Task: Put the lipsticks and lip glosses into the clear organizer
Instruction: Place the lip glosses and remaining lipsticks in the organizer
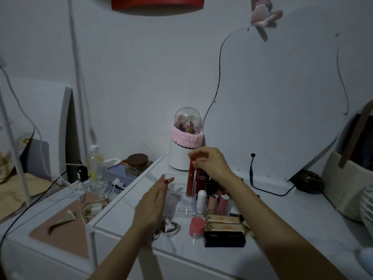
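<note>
no word or number could be read anywhere. the red banner [157,4] at the top of the wall bore a line of pale characters along its upper edge, cut off and too blurred to make out. the red lip gloss tube [190,182] carried a small pale mark on its side, too small to tell. the black box [224,238] at the front of the table [282,219] showed a small gold emblem and a dim reddish mark, neither legible.
</note>
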